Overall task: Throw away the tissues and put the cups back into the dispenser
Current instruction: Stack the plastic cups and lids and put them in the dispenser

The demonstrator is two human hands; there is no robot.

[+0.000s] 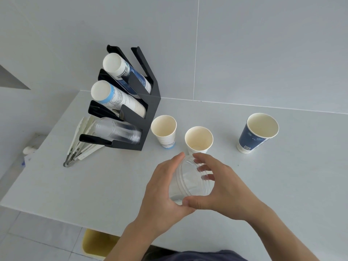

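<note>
I see bright, even, cool light with only faint, soft shadows on the white table [263,185]. The view is sharp in the middle, and the wall's tile seams [196,53] lean from wide-angle distortion. The clear cup [190,185] shows soft sheen, no hard glare. Corners look slightly softer.

The dispenser [148,110] is finished in black, and its stacks are coloured, from top to bottom, white with dark blue print [128,72], white with a light blue band and grey line drawing [116,99], and clear [116,130]. Of the loose cups, one [164,131] is marked white with a light blue patterned base band, one [198,140] is plain white, one [258,132] is dark blue with a white base band, and one [190,179] is clear with ridged rings. The table [75,185] is white, the wall [244,44] is pale grey, and a yellow bin [98,243] is seen below.
</note>
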